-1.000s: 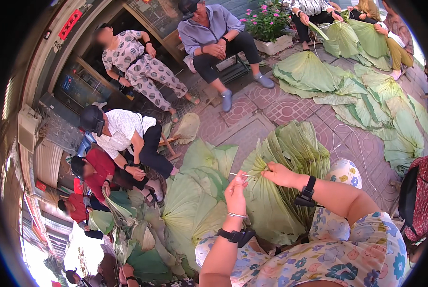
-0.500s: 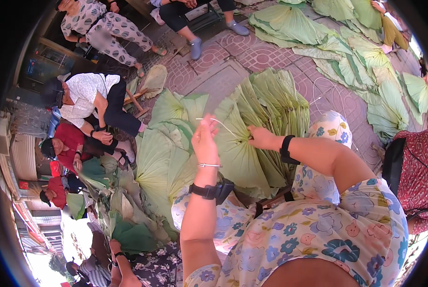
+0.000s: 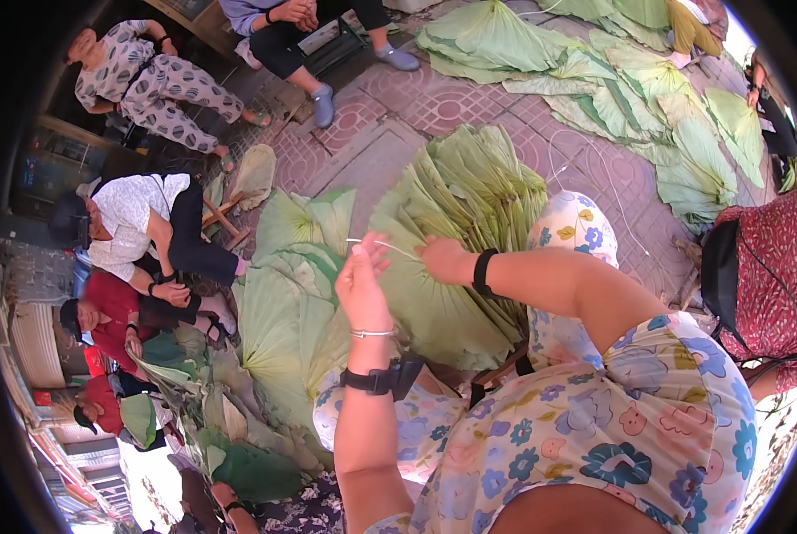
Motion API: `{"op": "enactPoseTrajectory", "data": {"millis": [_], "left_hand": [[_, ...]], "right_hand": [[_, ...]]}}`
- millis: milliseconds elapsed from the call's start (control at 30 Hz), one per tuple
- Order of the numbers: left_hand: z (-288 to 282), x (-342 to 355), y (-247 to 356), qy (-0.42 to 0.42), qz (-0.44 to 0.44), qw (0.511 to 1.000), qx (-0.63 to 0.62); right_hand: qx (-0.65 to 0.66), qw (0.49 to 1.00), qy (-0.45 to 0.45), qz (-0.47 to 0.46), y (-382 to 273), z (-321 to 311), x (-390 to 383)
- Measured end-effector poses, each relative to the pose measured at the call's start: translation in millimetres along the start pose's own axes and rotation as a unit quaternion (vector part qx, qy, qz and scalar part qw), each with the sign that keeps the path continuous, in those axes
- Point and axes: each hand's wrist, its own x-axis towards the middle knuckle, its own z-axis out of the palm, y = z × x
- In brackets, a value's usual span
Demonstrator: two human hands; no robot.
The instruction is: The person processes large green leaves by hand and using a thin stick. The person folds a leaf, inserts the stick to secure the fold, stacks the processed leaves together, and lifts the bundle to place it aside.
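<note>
My left hand pinches a thin white cord, whose short end sticks out to the left of my fingertips. The cord curves right and down toward a thick stack of large, flattened green leaves beside my floral-clothed legs. My right hand is closed at the centre of the top leaf, where the cord arrives; whether it grips cord or leaf is hidden. More broad pale leaves lie fanned out to the left of my hands.
People sit around me: one in a white top, one in red, others at the back. Long piles of leaves and a loose cord cover paving behind and right. A red patterned bag or cloth is at right.
My left hand has moved leftward and up relative to the stack, drawing out more cord. My right hand stays at the leaf's centre. The camera view has tilted down.
</note>
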Motion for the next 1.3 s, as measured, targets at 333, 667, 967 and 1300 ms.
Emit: {"op": "enactPoseTrajectory", "data": {"millis": [333,667,967,1300], "left_hand": [[-37,15,-1,0.045,-0.014,0.999,0.000],[-136,-34,132,0.169,0.145,0.975,-0.014],[-320,-132,-84,0.365,-0.093,0.926,-0.035],[-368,-164,-312,0.077,-0.330,0.712,0.615]], "right_hand": [[0.380,0.876,0.217,-0.205,-30,-56,-35],[0.459,0.853,0.175,-0.177,8,-60,-45],[0.404,0.898,0.065,-0.163,-6,-48,-52],[0.455,0.888,-0.037,-0.055,-15,-42,-41]]}}
